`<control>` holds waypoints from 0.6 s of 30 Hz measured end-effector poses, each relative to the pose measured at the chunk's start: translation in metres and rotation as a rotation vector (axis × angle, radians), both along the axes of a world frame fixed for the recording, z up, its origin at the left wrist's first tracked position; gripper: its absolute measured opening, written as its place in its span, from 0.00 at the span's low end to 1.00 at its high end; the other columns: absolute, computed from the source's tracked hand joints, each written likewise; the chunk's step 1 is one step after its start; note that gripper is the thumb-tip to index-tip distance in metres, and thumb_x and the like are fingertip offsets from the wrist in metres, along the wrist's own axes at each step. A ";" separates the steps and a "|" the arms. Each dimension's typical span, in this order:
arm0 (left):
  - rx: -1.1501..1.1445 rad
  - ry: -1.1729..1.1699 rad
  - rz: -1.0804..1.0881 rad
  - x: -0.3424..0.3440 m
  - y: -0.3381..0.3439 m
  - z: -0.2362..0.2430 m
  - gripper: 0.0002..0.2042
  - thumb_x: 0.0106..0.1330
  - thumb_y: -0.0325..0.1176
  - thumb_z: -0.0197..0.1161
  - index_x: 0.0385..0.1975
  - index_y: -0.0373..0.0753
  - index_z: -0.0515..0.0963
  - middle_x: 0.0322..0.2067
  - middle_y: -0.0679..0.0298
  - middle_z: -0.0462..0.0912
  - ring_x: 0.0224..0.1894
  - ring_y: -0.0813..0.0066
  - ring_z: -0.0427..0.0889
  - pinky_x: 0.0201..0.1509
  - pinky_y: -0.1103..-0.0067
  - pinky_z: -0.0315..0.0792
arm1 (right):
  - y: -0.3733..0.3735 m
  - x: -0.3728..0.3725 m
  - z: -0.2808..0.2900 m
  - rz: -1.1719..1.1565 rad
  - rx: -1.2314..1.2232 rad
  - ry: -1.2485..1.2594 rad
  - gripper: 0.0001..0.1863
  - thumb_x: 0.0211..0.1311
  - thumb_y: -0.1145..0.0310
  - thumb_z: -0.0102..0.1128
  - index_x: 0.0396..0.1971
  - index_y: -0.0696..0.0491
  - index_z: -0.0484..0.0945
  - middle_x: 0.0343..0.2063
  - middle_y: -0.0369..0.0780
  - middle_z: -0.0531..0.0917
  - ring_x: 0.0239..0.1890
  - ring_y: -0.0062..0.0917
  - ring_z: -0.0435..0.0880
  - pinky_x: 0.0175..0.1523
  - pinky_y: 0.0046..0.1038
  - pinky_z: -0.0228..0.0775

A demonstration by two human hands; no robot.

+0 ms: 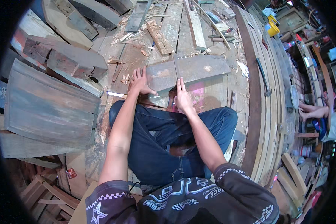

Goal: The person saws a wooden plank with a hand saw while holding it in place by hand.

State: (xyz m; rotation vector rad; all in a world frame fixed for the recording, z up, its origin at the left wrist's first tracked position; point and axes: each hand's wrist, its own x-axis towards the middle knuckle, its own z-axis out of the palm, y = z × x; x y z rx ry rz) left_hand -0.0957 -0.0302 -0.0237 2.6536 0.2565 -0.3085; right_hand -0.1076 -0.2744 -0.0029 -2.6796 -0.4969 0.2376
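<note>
A grey, weathered wooden board (209, 68) lies crosswise in front of my crossed legs. My left hand (140, 83) is at its left end, fingers spread and thumb stretched toward the near edge. Across the board's middle runs a thin, straight dark strip (176, 66). At the strip's near end is my right hand (184, 98), two fingers extended together along it and the others curled. What lies under the right palm is hidden. Below the board, a pink patch (197, 93) shows beside my right hand.
Thick timber offcuts (69, 61) and a wide panel (48, 106) are stacked at left. A rough wood block (159, 37), a pale batten (194, 26) and shavings lie beyond the board. A hammer (264, 78) rests on long planks (274, 112) at right. Farther back sits a yellow bucket (272, 27).
</note>
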 end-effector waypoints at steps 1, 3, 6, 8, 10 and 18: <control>-0.003 0.006 0.000 0.000 0.000 0.000 0.79 0.16 0.57 0.83 0.72 0.44 0.31 0.71 0.46 0.35 0.73 0.43 0.32 0.68 0.42 0.48 | -0.001 0.000 -0.003 0.000 0.002 0.000 0.45 0.50 0.82 0.47 0.71 0.57 0.42 0.73 0.45 0.45 0.38 0.51 0.82 0.42 0.46 0.77; -0.006 0.011 0.001 0.000 0.000 -0.001 0.80 0.16 0.57 0.83 0.72 0.44 0.31 0.71 0.46 0.35 0.73 0.43 0.32 0.68 0.42 0.48 | -0.007 -0.007 -0.009 0.029 -0.036 -0.089 0.47 0.48 0.83 0.49 0.71 0.56 0.42 0.73 0.45 0.45 0.34 0.51 0.83 0.39 0.45 0.78; -0.002 0.044 0.009 -0.004 0.004 -0.001 0.80 0.16 0.58 0.83 0.72 0.44 0.31 0.71 0.46 0.35 0.73 0.42 0.31 0.68 0.42 0.48 | -0.016 -0.044 -0.008 0.015 -0.024 -0.030 0.48 0.47 0.84 0.49 0.71 0.56 0.42 0.73 0.45 0.45 0.30 0.51 0.83 0.35 0.44 0.78; 0.027 0.076 0.000 -0.003 0.002 -0.001 0.80 0.16 0.58 0.83 0.72 0.44 0.31 0.71 0.46 0.36 0.73 0.42 0.31 0.68 0.42 0.48 | -0.017 -0.056 0.002 0.004 -0.006 0.014 0.47 0.47 0.83 0.49 0.71 0.56 0.42 0.72 0.46 0.45 0.26 0.50 0.83 0.31 0.44 0.78; 0.018 0.058 -0.003 -0.001 0.004 -0.003 0.80 0.16 0.58 0.83 0.72 0.44 0.31 0.71 0.46 0.36 0.73 0.42 0.31 0.67 0.42 0.49 | -0.013 -0.057 0.006 -0.024 -0.010 -0.012 0.47 0.48 0.83 0.49 0.71 0.56 0.43 0.72 0.46 0.46 0.26 0.50 0.82 0.32 0.44 0.78; 0.023 -0.003 -0.011 -0.001 -0.002 -0.001 0.79 0.18 0.58 0.83 0.72 0.44 0.30 0.71 0.45 0.36 0.73 0.43 0.32 0.67 0.41 0.50 | -0.004 0.002 0.002 0.009 -0.018 -0.022 0.47 0.46 0.84 0.50 0.71 0.58 0.44 0.72 0.47 0.47 0.36 0.54 0.82 0.38 0.45 0.77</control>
